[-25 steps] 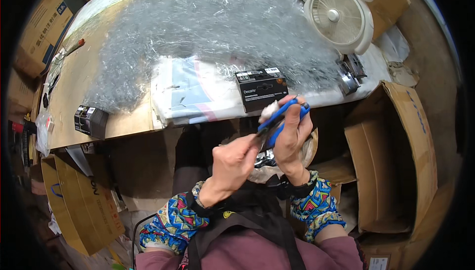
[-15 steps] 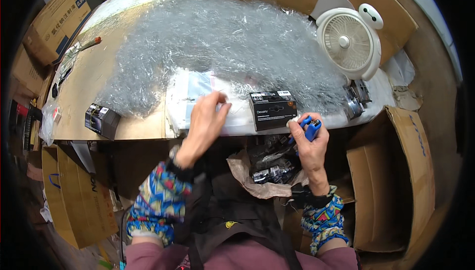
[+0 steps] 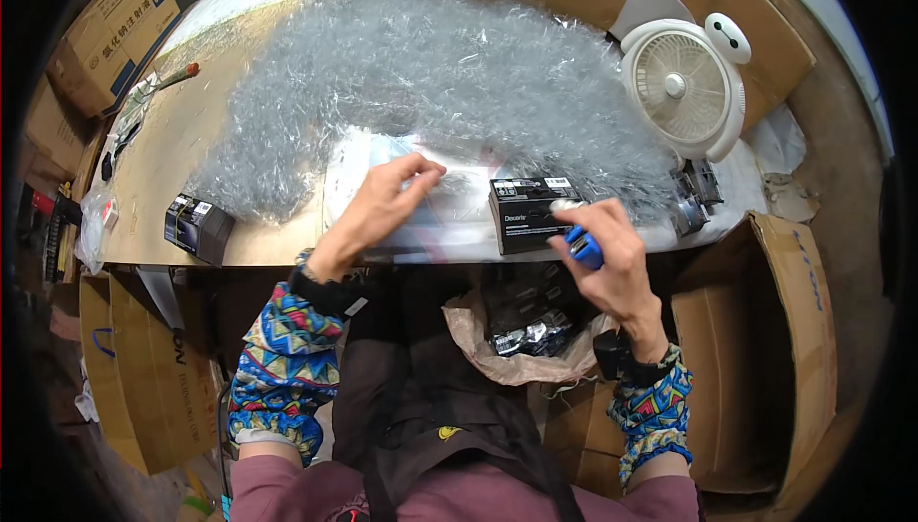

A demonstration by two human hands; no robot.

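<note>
Hands (image 3: 617,256) near white-lettered black box (image 3: 517,231)

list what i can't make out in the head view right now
In the head view:
- Blue tool: mostly hidden by the right hand.
- Small white thing beside that hand: too small and blurred to name.
- Left hand: whether it pinches anything is too small to tell.
- Table: partly covered by clear shredded filler.

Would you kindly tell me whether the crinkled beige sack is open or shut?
The beige sack is open: shiny dark packets show inside its mouth.
</note>
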